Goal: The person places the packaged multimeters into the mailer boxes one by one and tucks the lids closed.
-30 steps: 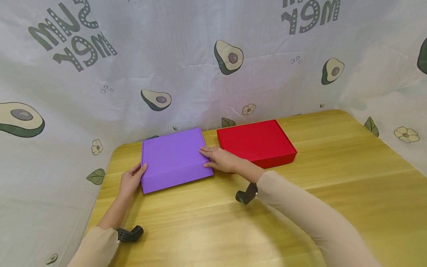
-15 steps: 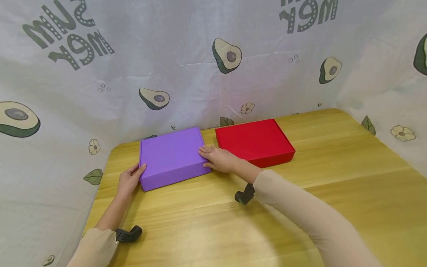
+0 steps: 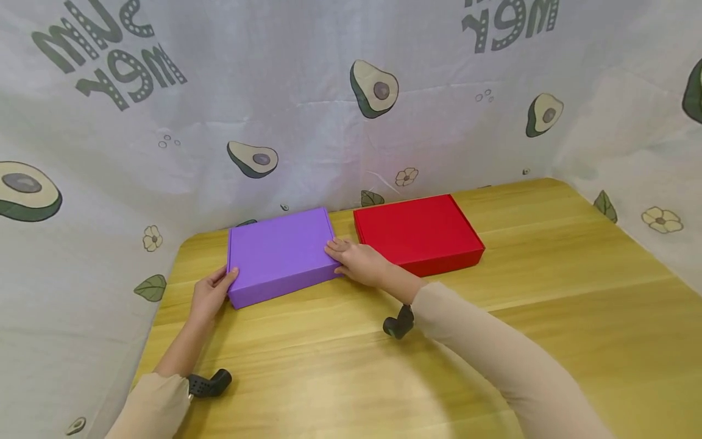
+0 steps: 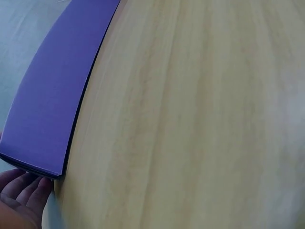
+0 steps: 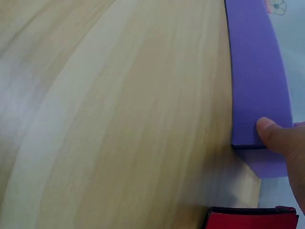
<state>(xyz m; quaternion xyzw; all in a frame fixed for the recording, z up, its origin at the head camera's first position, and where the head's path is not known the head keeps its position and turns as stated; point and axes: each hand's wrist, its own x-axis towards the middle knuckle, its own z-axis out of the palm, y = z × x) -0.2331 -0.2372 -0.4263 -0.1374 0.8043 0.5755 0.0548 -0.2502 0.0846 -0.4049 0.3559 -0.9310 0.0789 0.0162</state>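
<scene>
A flat purple cardboard box (image 3: 280,247) lies with its lid down at the back left of the table, its front face (image 4: 50,100) flush in the left wrist view. My left hand (image 3: 208,296) holds its left end, thumb on the top edge and the other fingers along the side. At the front right corner, my right hand (image 3: 362,265) grips the box, fingers over the top edge. The right wrist view shows that thumb (image 5: 269,129) on the front face. To the right lies a closed red box (image 3: 419,228), partly behind my right hand.
The wooden table (image 3: 307,360) runs back to a pale curtain (image 3: 307,79) printed with avocados, close behind both boxes. Another stretch of curtain hangs along the left side. A narrow gap separates the two boxes.
The purple box's front flap, which stuck out at its lower right, has swung in flush with the front. Both hands have stayed at the box's ends; the red box has not moved.
</scene>
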